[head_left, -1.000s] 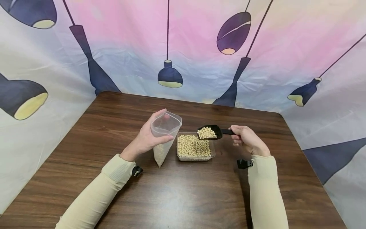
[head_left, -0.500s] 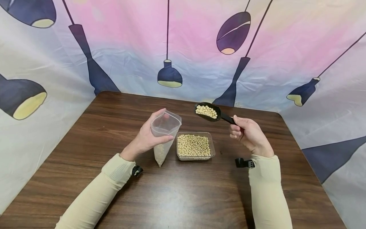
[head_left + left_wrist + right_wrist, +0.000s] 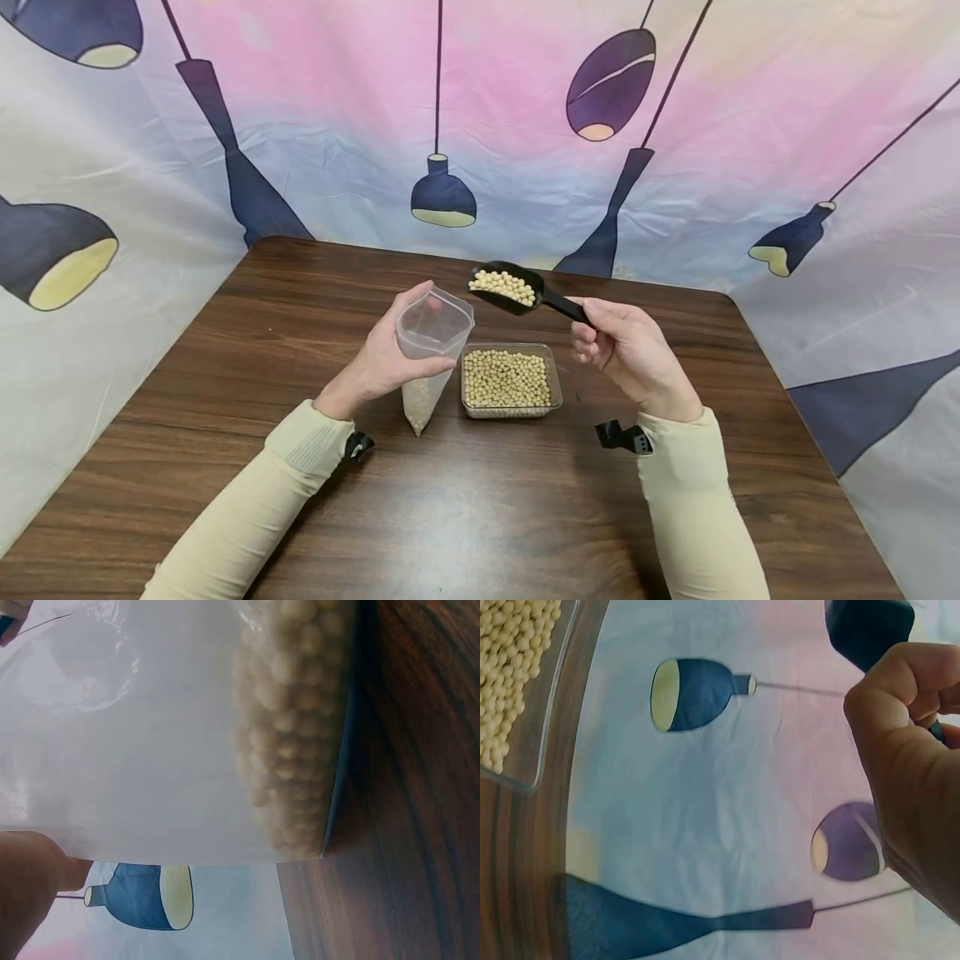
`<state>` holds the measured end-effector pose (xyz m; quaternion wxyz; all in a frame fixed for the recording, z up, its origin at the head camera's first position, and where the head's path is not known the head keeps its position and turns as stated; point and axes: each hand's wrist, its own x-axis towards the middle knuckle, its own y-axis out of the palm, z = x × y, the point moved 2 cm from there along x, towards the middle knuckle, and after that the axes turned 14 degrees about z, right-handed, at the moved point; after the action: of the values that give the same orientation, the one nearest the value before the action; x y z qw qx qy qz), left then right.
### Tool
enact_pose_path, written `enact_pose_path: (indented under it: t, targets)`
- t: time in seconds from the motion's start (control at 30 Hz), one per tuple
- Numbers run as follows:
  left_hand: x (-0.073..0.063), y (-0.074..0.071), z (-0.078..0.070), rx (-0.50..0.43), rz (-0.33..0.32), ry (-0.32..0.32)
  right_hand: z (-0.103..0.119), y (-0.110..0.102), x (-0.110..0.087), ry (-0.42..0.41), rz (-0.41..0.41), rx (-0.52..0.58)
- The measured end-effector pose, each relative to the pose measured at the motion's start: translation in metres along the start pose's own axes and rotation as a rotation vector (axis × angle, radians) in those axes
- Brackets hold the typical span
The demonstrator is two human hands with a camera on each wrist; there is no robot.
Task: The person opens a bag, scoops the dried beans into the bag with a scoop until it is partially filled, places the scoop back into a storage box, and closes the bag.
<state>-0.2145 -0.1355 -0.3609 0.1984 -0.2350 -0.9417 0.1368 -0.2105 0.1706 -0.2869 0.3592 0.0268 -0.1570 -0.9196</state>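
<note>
My left hand [image 3: 382, 354] grips a translucent plastic bag [image 3: 426, 392] near its top, thumb in front, and the bag's mouth gapes upward. Pale round beans fill the bag's bottom, seen close in the left wrist view as a layer of beans [image 3: 292, 735]. My right hand [image 3: 630, 350] holds a black scoop [image 3: 551, 302] by its handle. Beans [image 3: 504, 287] lie heaped in the scoop, which hangs in the air just right of and above the bag's opening. In the right wrist view only part of the black scoop [image 3: 870, 630] shows beyond the fingers.
A clear rectangular container [image 3: 557, 383] of beans stands on the brown wooden table [image 3: 465, 508], right of the bag and below the scoop. A printed cloth backdrop [image 3: 337, 108] with lamp drawings rises behind the table and at both sides.
My right hand has lifted the loaded scoop up from over the container, then carried it left toward the bag's mouth. The left hand and bag have stayed nearly still.
</note>
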Motion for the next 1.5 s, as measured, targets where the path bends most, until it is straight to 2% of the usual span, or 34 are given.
enact_pose_path:
  t: [0.2,0.77,1.07,1.5]
  targets:
    - [0.000,0.000,0.000,0.003,-0.001,-0.004,0.000,0.015,0.008,-0.032,-0.015,-0.063]
    - [-0.001,-0.001,0.000,0.006,-0.010,0.001,0.005,0.032,0.012,-0.046,-0.058,-0.250]
    - [-0.001,-0.001,0.000,-0.004,-0.012,0.001,0.007,0.034,0.013,-0.051,-0.071,-0.281]
    - [-0.001,-0.003,0.002,0.003,-0.012,-0.049,0.008,0.036,0.014,-0.053,-0.075,-0.306]
